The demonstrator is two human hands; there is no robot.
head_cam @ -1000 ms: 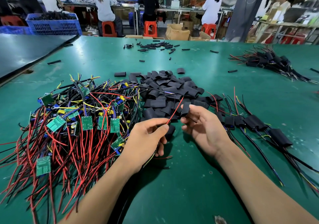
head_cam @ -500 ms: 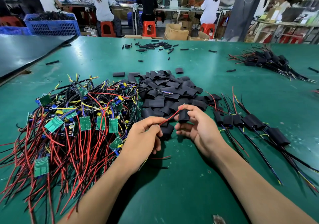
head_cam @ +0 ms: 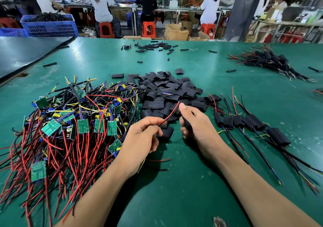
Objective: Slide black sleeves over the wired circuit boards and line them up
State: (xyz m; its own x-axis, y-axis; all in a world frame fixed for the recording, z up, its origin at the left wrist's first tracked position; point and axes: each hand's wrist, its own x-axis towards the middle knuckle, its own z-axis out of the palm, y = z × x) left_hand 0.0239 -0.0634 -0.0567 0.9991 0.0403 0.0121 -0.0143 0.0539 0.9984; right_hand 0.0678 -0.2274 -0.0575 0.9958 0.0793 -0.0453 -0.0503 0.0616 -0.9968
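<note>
Red wire [head_cam: 169,114] sits pinched in your left grip [head_cam: 139,139]; your right grip [head_cam: 197,127] curls round a black sleeve [head_cam: 186,123]. About half a dozen sleeved boards [head_cam: 248,121] lie lined up on the right of the tabletop [head_cam: 192,183]. The large heap of bare boards [head_cam: 70,121] on the left awaits sleeves.

A handwritten scrawl on the cardboard box [head_cam: 176,32] is too blurred to read.

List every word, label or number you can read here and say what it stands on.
No text reads with certainty.
Handwriting on the cardboard box: too blurred to read.
Markings on the green circuit boards: too small to read.
</note>
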